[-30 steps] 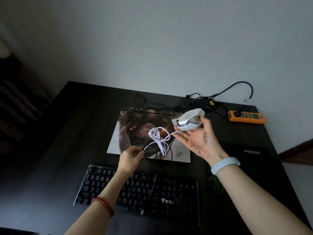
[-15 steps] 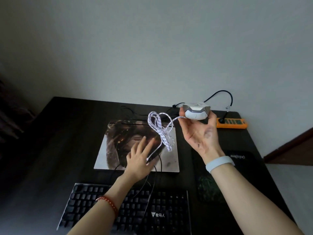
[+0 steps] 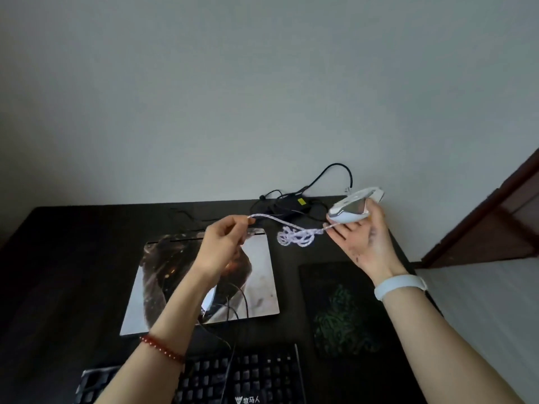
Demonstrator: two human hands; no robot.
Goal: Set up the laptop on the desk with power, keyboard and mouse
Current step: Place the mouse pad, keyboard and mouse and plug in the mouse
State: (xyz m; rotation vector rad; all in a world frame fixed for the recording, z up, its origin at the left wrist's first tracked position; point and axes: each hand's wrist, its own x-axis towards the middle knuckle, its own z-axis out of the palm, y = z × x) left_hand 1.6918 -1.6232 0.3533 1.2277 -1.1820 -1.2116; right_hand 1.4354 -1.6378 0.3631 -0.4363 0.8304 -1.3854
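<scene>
At the left of the desk (image 3: 73, 258) your closed laptop (image 3: 256, 287) lies flat, with the keyboard (image 3: 262, 374) at the near edge just in front of it. Your left hand (image 3: 221, 246) is raised above the laptop, fingers curled and pinching the cable (image 3: 272, 218) near one end. From that pinch the cable runs right into a tangled knot (image 3: 296, 237) hanging in the air between your hands. Further right, your right hand (image 3: 361, 237) holds the mouse (image 3: 354, 209) up in its fingers, palm turned toward you, above the mousepad (image 3: 341, 310). Behind it the power brick (image 3: 291, 204) and its black leads sit by the wall.

Pull the ends apart now and that knot will likely cinch tighter. A hard tug could also jerk the mouse out of your light grip, or let the slack snag the black leads lying across the laptop.
</scene>
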